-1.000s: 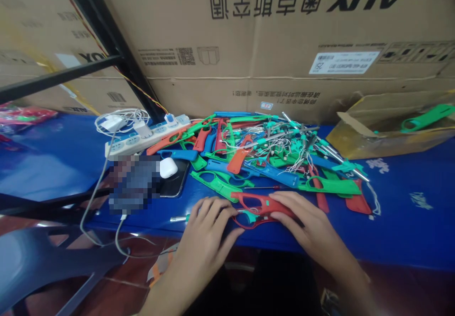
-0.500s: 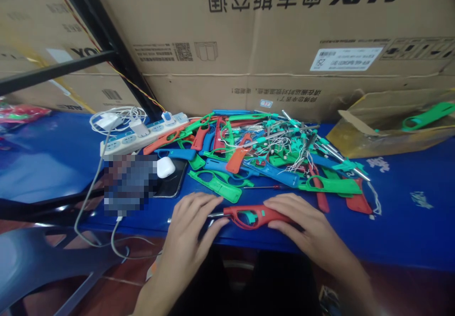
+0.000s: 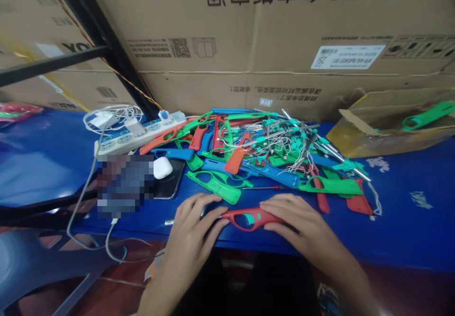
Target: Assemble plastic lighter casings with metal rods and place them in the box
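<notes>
A red long-nosed lighter [image 3: 245, 220] with a teal trigger lies level between my hands, near the front edge of the blue table. My left hand [image 3: 194, 230] is closed around its metal tube, pinching where the tube meets the red body. The tube's tip pokes out left of that hand. My right hand [image 3: 296, 221] grips the other end of the red body. Just beyond are a green handle half [image 3: 213, 185] and a thin screwdriver [image 3: 263, 187]. Farther back is a pile of red, blue, green and orange handle shells [image 3: 245, 157], with metal tubes and white wires [image 3: 295, 140].
An open cardboard box [image 3: 387, 133] with green parts stands at the right. At the left are a power strip [image 3: 142, 136] with plugs, a white earbud case [image 3: 162, 167] and a dark phone [image 3: 170, 183]. Large cartons [image 3: 231, 55] form the back wall; a plastic stool [image 3: 35, 268] stands lower left.
My left hand has slid along the tube to the red body, and its thumb and finger now press there. My right hand has shifted slightly left. The view has moved a little.
</notes>
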Motion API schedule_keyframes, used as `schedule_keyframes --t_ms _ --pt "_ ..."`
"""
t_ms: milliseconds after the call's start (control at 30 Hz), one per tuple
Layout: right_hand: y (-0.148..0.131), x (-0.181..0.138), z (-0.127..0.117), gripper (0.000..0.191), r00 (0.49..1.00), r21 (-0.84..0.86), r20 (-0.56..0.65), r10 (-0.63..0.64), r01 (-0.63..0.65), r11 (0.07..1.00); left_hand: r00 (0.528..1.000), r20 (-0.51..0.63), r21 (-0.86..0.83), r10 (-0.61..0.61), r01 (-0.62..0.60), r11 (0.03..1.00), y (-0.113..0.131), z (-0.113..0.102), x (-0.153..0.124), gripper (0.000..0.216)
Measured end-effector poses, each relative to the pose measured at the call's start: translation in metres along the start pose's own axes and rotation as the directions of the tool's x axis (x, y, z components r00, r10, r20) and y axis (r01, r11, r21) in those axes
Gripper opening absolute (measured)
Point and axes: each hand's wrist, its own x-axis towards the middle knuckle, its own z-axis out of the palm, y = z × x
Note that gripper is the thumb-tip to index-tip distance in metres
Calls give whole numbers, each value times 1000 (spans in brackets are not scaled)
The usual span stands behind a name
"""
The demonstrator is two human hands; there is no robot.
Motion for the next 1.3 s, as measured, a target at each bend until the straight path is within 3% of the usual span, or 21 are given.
schedule_keyframes --t_ms 800,1300 --pt "1 -2 5 28 999 -67 -29 -31 29 997 999 -48 25 3 -2 1000 2 3 1 22" --pt "-2 -2 3 28 1000 -58 -12 29 -29 998 1000 -30 32 4 -3 999 1 3 0 23"
